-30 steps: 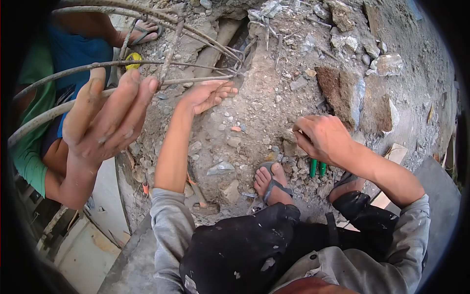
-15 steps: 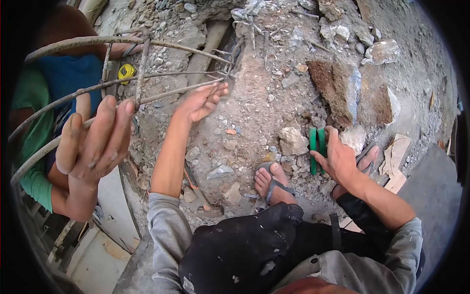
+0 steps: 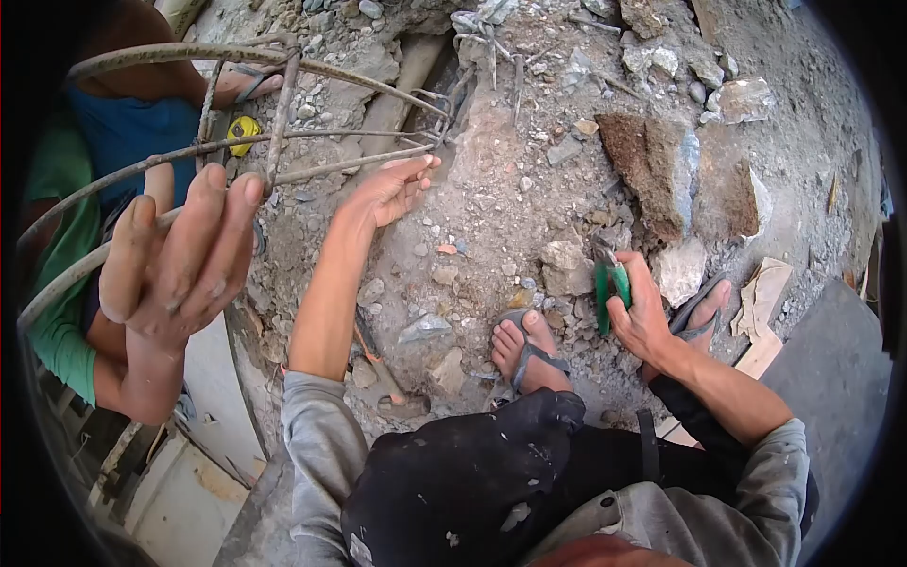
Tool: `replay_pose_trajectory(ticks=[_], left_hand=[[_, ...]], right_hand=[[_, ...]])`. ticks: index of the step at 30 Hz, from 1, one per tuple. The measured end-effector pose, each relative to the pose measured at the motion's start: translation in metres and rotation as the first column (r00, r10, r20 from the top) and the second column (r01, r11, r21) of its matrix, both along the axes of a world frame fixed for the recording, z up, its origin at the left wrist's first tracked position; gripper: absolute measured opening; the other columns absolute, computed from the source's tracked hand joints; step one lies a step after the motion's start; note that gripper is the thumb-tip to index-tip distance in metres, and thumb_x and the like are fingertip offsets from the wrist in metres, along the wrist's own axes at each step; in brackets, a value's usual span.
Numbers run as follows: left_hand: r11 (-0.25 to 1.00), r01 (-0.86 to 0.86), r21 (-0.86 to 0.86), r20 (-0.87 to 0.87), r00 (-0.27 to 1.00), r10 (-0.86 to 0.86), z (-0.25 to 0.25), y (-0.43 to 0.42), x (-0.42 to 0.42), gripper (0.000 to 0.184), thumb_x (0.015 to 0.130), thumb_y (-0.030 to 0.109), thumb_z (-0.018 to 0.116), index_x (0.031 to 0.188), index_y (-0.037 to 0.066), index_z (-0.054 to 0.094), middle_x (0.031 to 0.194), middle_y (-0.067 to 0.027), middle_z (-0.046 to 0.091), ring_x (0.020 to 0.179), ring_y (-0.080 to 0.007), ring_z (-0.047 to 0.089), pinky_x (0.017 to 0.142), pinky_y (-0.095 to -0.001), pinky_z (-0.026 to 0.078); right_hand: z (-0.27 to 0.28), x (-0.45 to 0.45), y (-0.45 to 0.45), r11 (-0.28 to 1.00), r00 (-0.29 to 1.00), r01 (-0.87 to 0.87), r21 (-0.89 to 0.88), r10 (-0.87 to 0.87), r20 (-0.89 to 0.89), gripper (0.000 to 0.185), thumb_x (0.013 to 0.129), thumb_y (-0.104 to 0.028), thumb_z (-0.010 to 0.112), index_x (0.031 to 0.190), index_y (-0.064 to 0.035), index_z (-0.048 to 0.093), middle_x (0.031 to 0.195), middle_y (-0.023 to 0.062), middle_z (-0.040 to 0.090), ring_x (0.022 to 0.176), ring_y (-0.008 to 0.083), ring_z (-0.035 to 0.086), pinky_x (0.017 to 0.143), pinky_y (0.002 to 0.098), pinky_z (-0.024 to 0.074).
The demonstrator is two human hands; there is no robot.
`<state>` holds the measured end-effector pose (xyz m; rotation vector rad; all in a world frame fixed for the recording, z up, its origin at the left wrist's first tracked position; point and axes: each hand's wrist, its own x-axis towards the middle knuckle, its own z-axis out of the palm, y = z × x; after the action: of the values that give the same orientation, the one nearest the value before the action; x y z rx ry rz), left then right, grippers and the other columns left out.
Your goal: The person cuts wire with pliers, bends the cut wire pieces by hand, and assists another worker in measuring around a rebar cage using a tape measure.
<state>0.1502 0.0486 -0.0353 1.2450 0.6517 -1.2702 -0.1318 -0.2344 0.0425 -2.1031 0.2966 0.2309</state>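
My right hand (image 3: 644, 307) is closed round the green handles of a pair of pliers (image 3: 605, 283), whose metal jaws point up and away from me, low over the rubble. My left hand (image 3: 392, 194) is closed, fingers curled and thumb laid forward, just below the far end of a rebar cage (image 3: 340, 168). What its fingers hold, if anything, is too small to make out. Another person's hand (image 3: 179, 250) grips the cage's nearest bar on the left. Bent rebar ends and wire (image 3: 463, 90) rise where the cage bars meet the ground.
A hammer (image 3: 387, 383) lies by my left forearm. A yellow tape measure (image 3: 244, 135) is behind the cage. Broken concrete chunks (image 3: 647, 175) and stones cover the ground, with torn cardboard (image 3: 763, 298) at right. My sandalled foot (image 3: 529, 350) stands on rubble.
The pliers have turned in my right hand, so their jaws now show beyond the handles. My left hand's thumb has straightened forward. The cage's near end has shifted slightly upward.
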Motion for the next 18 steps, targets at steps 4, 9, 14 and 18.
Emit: replay_pose_trajectory(ticks=[4,9,14,18], left_hand=[[0.983,0.120,0.140,0.123,0.983,-0.138,0.001,-0.006,-0.002,0.016,0.094,0.018,0.064,0.102,0.004,0.064,0.071,0.0047,0.059,0.063,-0.0036,0.060,0.050,-0.0151,0.049],[0.915,0.282,0.289,0.216,0.912,-0.350,0.008,-0.014,-0.006,0.014,0.094,0.022,0.063,0.098,0.009,0.064,0.074,0.0054,0.058,0.066,-0.0029,0.058,0.056,-0.0149,0.044],[0.892,0.334,0.304,0.226,0.884,-0.408,0.013,-0.016,-0.006,0.014,0.095,0.024,0.060,0.098,0.010,0.063,0.079,0.0046,0.059,0.065,-0.0027,0.054,0.059,-0.0175,0.043],[0.907,0.347,0.238,0.207,0.895,-0.396,0.009,-0.008,0.001,0.019,0.099,0.023,0.055,0.108,0.007,0.059,0.079,0.0057,0.055,0.060,0.0003,0.047,0.046,-0.0144,0.035]], right_hand=[[0.002,-0.013,-0.004,0.986,0.974,-0.032,0.162,0.067,-0.216,0.048,0.074,0.009,0.042,0.121,0.0002,0.044,0.102,0.0154,0.059,0.086,0.0264,0.061,0.077,0.0339,0.0481],[0.047,0.018,0.022,0.896,0.997,-0.020,0.445,0.049,-0.053,0.044,0.075,0.013,0.037,0.116,0.0015,0.044,0.110,0.0155,0.061,0.093,0.0211,0.063,0.079,0.0324,0.0499],[0.047,0.073,0.051,0.499,0.916,0.354,0.791,-0.014,-0.401,0.040,0.078,0.011,0.039,0.116,-0.0008,0.043,0.119,0.0170,0.058,0.106,0.0231,0.062,0.080,0.0324,0.0524],[0.024,0.103,0.085,0.244,0.843,0.506,0.828,0.064,-0.534,0.036,0.085,0.004,0.047,0.121,-0.0025,0.043,0.120,0.0159,0.055,0.102,0.0231,0.062,0.082,0.0335,0.0525]])
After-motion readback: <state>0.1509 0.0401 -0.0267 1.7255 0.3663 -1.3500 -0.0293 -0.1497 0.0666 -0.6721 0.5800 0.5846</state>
